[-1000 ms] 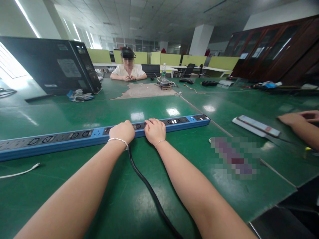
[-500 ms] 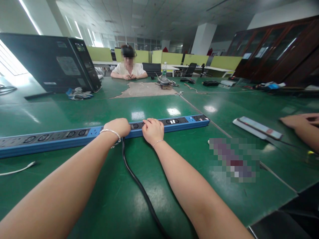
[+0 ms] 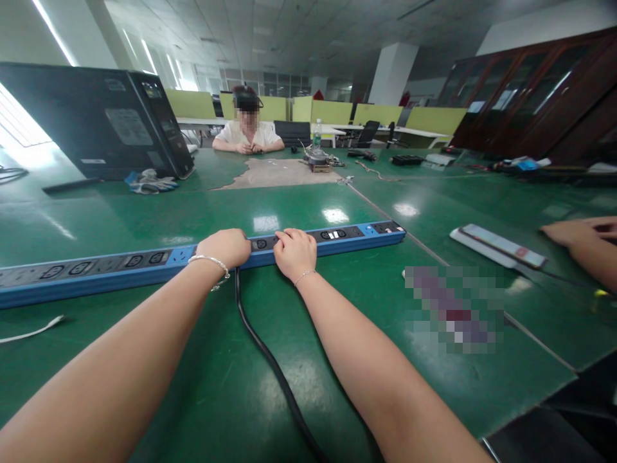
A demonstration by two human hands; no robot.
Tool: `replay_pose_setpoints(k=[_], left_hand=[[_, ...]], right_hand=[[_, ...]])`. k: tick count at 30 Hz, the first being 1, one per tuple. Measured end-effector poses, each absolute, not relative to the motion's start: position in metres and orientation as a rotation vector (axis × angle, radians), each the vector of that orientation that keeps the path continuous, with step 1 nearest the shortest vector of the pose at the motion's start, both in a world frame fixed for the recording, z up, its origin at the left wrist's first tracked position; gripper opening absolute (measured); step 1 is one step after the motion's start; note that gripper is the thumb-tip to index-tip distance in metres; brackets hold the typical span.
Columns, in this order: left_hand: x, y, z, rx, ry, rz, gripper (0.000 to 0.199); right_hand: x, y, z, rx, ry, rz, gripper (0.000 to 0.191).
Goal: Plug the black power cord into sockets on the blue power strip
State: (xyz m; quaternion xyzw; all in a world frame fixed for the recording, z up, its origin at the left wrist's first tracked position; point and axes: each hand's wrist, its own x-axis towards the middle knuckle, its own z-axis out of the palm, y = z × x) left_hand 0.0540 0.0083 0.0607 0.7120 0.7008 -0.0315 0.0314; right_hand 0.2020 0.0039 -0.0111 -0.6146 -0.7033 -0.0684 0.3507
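A long blue power strip with black socket panels lies across the green table in front of me. My left hand is closed over the strip's middle. A thick black power cord comes out from beneath that hand and runs down toward me; its plug end is hidden by the hand. To the right, my right hand grips the strip, fingers bent over its top and thumb side toward the left hand. Between the two hands a black socket shows.
On the right lie a phone on a white block, a pixelated object, and another person's hand. A black computer case and gloves stand left. A person sits opposite. A white cable lies at left.
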Motion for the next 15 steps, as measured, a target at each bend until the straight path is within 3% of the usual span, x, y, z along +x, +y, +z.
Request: replay_pose_setpoints(k=[4,9,15], left_hand=[[0.056,0.003,0.069,2.167,2.183,-0.009,0.043],[0.058,-0.004,0.116,2.329,2.168,0.276,0.044],[0.027,-0.012,0.138,2.286,2.22,0.174,0.046]], right_hand=[[0.202,0.004,-0.011,-1.616,-1.838,-0.162,0.033],[0.203,0.002,-0.01,-1.61,-1.849,-0.156,0.033],[0.203,0.002,-0.01,-1.61,-1.852,-0.147,0.034]])
